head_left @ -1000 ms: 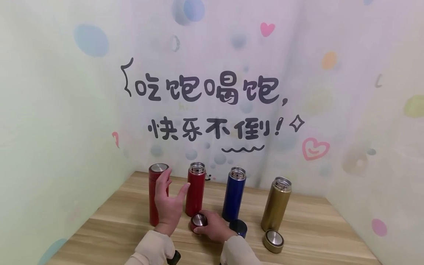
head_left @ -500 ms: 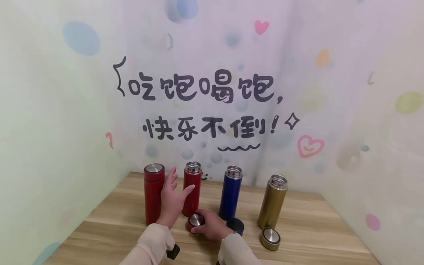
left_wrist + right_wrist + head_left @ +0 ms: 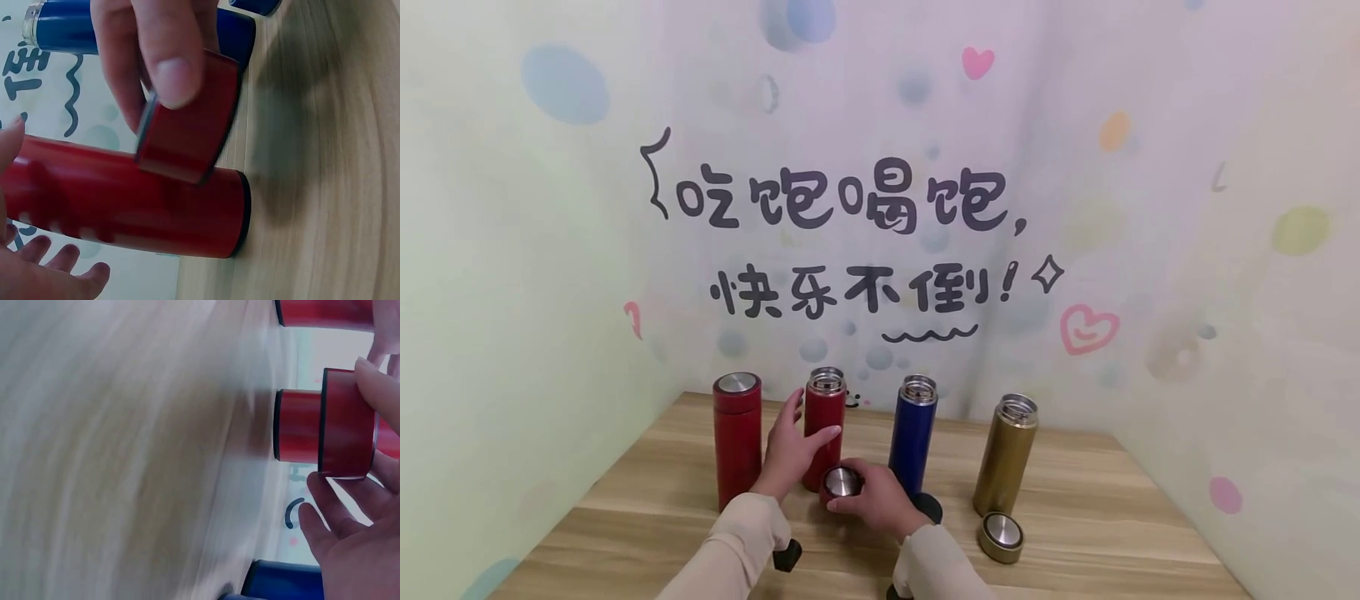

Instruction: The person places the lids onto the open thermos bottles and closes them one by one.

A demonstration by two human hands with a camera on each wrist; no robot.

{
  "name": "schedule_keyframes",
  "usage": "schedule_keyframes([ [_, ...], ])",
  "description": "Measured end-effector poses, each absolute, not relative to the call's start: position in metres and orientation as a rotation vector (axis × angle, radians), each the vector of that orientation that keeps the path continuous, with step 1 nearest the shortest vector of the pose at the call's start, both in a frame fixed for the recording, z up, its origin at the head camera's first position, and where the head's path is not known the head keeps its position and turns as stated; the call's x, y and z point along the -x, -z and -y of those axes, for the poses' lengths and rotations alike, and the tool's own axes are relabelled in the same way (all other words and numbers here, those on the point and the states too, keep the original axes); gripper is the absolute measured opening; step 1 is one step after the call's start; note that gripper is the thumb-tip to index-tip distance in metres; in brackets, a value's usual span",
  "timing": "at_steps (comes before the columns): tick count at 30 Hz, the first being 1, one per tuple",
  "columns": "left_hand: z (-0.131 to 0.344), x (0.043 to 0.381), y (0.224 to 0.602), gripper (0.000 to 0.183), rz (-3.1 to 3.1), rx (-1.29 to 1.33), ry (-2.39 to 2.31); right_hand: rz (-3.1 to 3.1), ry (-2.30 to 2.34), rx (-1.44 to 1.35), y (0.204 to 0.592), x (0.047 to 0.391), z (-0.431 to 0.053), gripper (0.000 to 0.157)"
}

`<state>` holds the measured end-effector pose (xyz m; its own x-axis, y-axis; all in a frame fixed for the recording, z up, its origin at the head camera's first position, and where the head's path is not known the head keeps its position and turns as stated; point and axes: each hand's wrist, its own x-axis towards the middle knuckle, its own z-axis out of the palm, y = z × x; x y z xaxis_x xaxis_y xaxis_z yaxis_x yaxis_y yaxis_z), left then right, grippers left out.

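My right hand (image 3: 883, 500) pinches a red lid (image 3: 842, 483) with a steel top between thumb and fingers. In the right wrist view the lid (image 3: 349, 425) is off the table, in front of a red thermos flask (image 3: 299, 425). That uncapped flask (image 3: 829, 407) stands upright with its steel neck bare. My left hand (image 3: 793, 450) reaches toward it, thumb and fingers spread on either side. In the left wrist view finger shadows fall on the red flask (image 3: 137, 194); whether the hand (image 3: 44, 272) touches it I cannot tell.
A larger capped red flask (image 3: 737, 450) stands left of my left hand. To the right are an uncapped blue flask (image 3: 913, 442), its dark lid (image 3: 929, 507), an uncapped gold flask (image 3: 1007, 458) and a gold lid (image 3: 1002, 537). A printed curtain (image 3: 880, 100) hangs behind the wooden table (image 3: 1075, 575).
My right hand has lifted the red lid up from the table. My left hand has moved away from the capped red flask toward the uncapped one. The view has shifted slightly right.
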<state>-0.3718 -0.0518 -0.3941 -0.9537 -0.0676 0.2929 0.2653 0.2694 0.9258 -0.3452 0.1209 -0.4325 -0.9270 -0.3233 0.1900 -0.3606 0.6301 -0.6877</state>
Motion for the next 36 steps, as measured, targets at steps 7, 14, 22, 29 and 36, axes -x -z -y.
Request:
schedule_keyframes([
  [7,0.050,0.375,0.401,0.084,2.292,0.194,1.744,2.685,-1.319,-0.544,0.428,0.341,-0.128,0.058],
  [14,0.054,0.379,0.408,0.077,2.305,0.204,1.733,2.640,-1.420,-0.488,0.428,0.342,-0.130,0.061],
  [22,0.058,0.379,0.412,0.075,2.316,0.208,1.721,2.563,-1.538,-0.430,0.427,0.339,-0.130,0.061],
  [29,0.057,0.380,0.416,0.074,2.298,0.203,1.707,2.512,-1.587,-0.389,0.422,0.336,-0.133,0.060],
  [36,0.053,0.380,0.418,0.077,2.289,0.218,1.720,2.447,-1.617,-0.379,0.420,0.337,-0.137,0.062],
])
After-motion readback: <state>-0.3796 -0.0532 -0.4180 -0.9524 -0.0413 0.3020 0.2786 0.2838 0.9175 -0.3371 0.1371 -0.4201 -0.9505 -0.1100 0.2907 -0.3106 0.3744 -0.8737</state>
